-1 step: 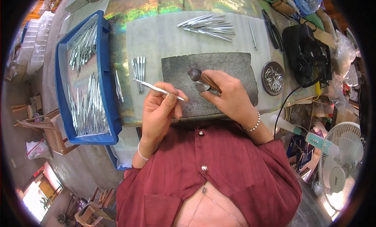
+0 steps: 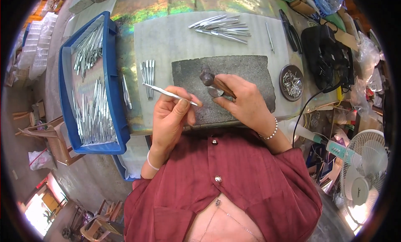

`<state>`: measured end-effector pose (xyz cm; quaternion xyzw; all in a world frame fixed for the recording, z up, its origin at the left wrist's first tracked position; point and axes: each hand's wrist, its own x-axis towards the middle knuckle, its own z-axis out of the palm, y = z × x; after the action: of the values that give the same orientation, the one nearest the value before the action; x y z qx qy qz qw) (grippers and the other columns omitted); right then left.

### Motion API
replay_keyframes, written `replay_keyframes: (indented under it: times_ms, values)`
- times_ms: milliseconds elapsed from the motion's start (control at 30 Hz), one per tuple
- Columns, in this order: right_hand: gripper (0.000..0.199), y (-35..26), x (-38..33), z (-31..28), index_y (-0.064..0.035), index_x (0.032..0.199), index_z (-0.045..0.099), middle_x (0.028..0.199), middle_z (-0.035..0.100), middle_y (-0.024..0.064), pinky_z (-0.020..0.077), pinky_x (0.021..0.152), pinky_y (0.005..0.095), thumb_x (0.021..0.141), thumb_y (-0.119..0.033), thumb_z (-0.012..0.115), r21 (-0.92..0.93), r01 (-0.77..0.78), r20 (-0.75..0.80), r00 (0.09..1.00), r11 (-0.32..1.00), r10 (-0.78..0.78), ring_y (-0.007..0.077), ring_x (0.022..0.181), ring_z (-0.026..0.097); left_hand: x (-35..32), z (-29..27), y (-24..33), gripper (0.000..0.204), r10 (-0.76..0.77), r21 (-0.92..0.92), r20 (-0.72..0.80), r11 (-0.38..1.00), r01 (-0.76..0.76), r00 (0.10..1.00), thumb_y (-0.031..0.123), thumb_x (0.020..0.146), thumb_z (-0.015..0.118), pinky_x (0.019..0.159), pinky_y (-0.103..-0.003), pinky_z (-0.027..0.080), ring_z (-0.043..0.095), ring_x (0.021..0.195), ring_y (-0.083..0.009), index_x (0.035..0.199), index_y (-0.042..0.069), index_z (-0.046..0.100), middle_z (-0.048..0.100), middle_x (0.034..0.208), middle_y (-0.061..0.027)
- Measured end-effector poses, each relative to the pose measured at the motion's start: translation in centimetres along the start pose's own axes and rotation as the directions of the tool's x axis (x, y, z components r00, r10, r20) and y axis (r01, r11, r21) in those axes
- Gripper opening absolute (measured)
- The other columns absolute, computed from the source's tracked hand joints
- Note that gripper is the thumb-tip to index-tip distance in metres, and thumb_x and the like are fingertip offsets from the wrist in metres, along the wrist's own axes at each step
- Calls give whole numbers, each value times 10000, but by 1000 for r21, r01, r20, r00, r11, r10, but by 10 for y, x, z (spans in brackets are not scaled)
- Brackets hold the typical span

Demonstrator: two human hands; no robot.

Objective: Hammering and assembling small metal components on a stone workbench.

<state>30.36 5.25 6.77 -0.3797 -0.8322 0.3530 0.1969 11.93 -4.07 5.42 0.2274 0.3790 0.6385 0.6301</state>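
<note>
Between the thumb and fingers of my left hand is a slender silver metal piece, tapered toward its right end and tilted slightly. My right hand is closed round the wooden handle of a small hammer. Its dark head and a shiny round face show over a rough grey stone slab. A short row of similar silver pieces lies just beyond my left hand, on the pale sheet. Farther back is a loose pile of them.
On the left stands a blue tray with many silver pieces in two groups. To the right are a round dish of small metal bits, black-handled pliers, a single thin rod and a black bag. A fan stands lower right.
</note>
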Motion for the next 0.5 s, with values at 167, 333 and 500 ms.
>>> replay_keyframes:
  times_ms: [167, 333, 500]
  values:
    - [384, 0, -5, -6, -3, 1087, 556, 892, 617, 122, 480, 673, 291, 747, -82, 717, 224, -51, -70, 995, 973, 68, 200, 763, 621, 16, 8, -9, 67, 55, 242, 12, 969, -56, 998, 56, 915, 545, 529, -184, 427, 522, 581, -64, 979, 44, 530, 651, 880, -81]
    - [273, 10, -27, -19, 0, 1030, 567, 735, 569, 48, 429, 588, 244, 792, -77, 675, 382, -289, 49, 955, 878, 293, 95, 634, 526, 27, 14, -12, 62, 117, 461, 78, 876, -139, 990, 0, 886, 563, 544, -184, 439, 516, 585, -54, 944, 21, 558, 643, 859, -48]
    - [216, 13, -30, -18, 6, 978, 578, 657, 529, 22, 408, 550, 230, 806, -97, 661, 476, -325, 40, 936, 817, 349, 59, 583, 467, 34, 20, -13, 49, 167, 613, 105, 766, -196, 980, -40, 858, 572, 542, -195, 431, 525, 596, -63, 883, 0, 586, 601, 806, -29]
